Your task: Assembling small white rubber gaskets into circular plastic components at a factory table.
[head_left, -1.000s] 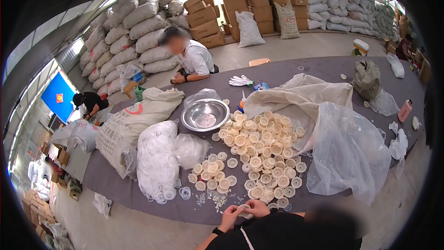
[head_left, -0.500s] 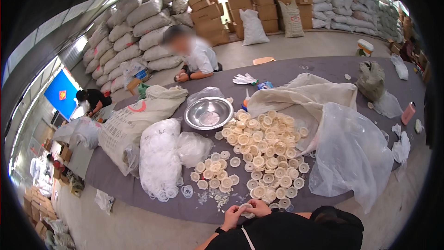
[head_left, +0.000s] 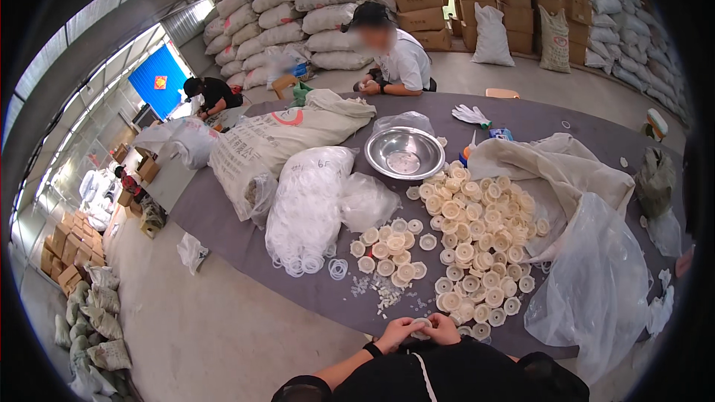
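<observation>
Close to my body at the table's front edge, my left hand (head_left: 395,333) and my right hand (head_left: 445,330) are closed together on a cream round plastic cap (head_left: 421,327). The fingers of both cover part of it. Just beyond the right hand spreads a large heap of similar cream caps (head_left: 485,242). A smaller group of caps (head_left: 390,248) lies to its left. Tiny white pieces (head_left: 388,295) are scattered between that group and my left hand. Loose clear-white rings (head_left: 337,269) sit beside a plastic bag full of white rings (head_left: 309,212).
A steel bowl (head_left: 404,153) stands behind the caps. Woven sacks (head_left: 279,149) lie left, and a clear plastic bag (head_left: 588,283) drapes at right. A glove (head_left: 471,115) lies at the far side, where a person in a white shirt (head_left: 406,63) sits. Another person (head_left: 212,97) works farther left.
My view has turned left, so the table and everything on it sit farther right in the picture. Both hands stay together on the cap.
</observation>
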Demonstrator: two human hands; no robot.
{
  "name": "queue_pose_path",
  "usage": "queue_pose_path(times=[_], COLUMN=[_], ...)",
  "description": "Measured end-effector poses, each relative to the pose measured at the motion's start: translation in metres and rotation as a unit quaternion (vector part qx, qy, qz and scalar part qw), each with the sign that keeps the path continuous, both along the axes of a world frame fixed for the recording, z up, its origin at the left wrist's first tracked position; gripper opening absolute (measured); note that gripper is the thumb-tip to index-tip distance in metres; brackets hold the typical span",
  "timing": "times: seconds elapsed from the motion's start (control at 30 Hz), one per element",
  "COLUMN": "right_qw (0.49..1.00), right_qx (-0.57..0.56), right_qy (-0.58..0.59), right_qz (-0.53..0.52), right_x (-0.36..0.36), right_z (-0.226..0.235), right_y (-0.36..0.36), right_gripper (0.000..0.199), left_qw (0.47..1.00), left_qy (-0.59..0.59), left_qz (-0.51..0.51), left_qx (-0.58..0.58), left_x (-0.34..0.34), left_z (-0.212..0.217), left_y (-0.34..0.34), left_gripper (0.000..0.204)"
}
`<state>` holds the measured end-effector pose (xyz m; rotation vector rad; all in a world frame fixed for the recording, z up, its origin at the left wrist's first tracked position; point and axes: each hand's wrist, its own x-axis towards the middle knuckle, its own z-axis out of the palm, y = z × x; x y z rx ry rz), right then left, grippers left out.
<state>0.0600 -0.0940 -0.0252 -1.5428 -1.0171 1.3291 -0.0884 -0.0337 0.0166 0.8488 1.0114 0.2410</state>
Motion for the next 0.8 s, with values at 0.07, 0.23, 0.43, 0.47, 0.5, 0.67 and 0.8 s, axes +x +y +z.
queue_pose_path(times=[0.07,0.23,0.43,0.47,0.5,0.67,0.8], right_qw=[1.000,0.994,0.987,0.987,0.994,0.994,0.976], right_qx=[-0.009,-0.035,-0.051,-0.055,-0.047,-0.080,-0.070], right_qy=[0.005,0.103,0.150,0.151,0.096,0.062,0.201], right_qz=[-0.004,-0.032,0.028,0.025,0.014,0.047,-0.038], right_x=[0.000,-0.001,0.008,0.010,0.011,0.014,0.016], right_z=[0.001,0.010,-0.008,-0.006,-0.004,0.003,0.000], right_y=[-0.001,0.002,-0.003,-0.004,-0.005,-0.001,0.006], right_gripper=[0.027,0.029,0.027,0.027,0.026,0.027,0.029], left_qw=[1.000,0.997,0.995,0.995,0.995,0.997,0.995], left_qy=[-0.011,-0.064,-0.100,-0.100,-0.094,-0.068,0.042], left_qz=[0.010,0.036,0.028,0.026,0.015,-0.008,0.061], left_qx=[-0.001,0.028,-0.005,-0.010,-0.023,-0.039,0.064], left_x=[0.001,-0.001,-0.001,0.000,0.000,-0.004,-0.010], left_z=[0.001,-0.008,-0.006,-0.006,-0.006,-0.031,-0.034], left_y=[0.000,0.003,0.000,0.000,0.002,0.008,0.025], left_gripper=[0.025,0.022,0.020,0.020,0.020,0.021,0.015])
